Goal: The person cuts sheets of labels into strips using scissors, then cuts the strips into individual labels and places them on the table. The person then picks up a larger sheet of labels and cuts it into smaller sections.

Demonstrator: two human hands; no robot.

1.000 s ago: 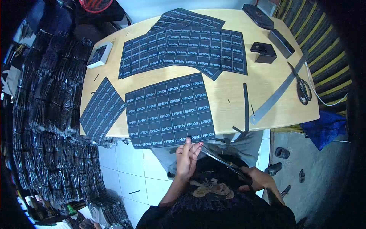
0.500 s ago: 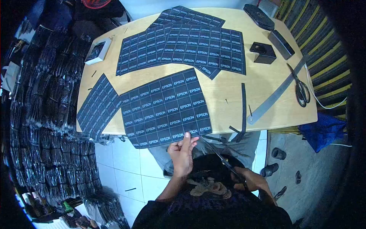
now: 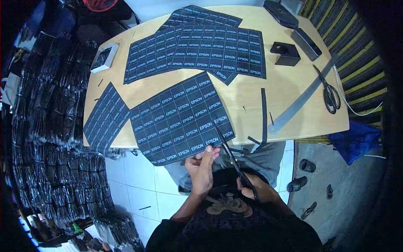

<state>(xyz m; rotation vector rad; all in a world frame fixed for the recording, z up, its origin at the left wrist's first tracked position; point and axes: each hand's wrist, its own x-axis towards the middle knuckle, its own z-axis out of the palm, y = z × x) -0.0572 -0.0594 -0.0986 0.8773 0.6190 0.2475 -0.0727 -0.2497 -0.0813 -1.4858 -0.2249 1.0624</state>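
A black sheet (image 3: 176, 122) printed with a grid of white EPSON labels lies over the table's front edge. My left hand (image 3: 201, 170) pinches its near edge, thumb on top and fingers below. My right hand (image 3: 260, 189) is closed round the handles of black scissors (image 3: 235, 161). Their blades reach over the sheet's lower right corner, along the line beside the last column of labels. To the left lies a smaller printed piece (image 3: 107, 119) of the same kind. More EPSON sheets (image 3: 218, 48) overlap at the back of the table.
On the right are a steel ruler (image 3: 300, 98), a second pair of scissors (image 3: 331, 98), dark blocks (image 3: 285, 53) and a dark case (image 3: 281, 14). Black offcut strips (image 3: 264, 113) lie near the front edge. A white box (image 3: 104, 58) sits at back left; bundled stacks (image 3: 54, 96) stand beyond.
My right hand has brought the scissors up and left, so the blades now cross the sheet's corner. The sheet has tilted slightly; my left hand keeps its pinch.
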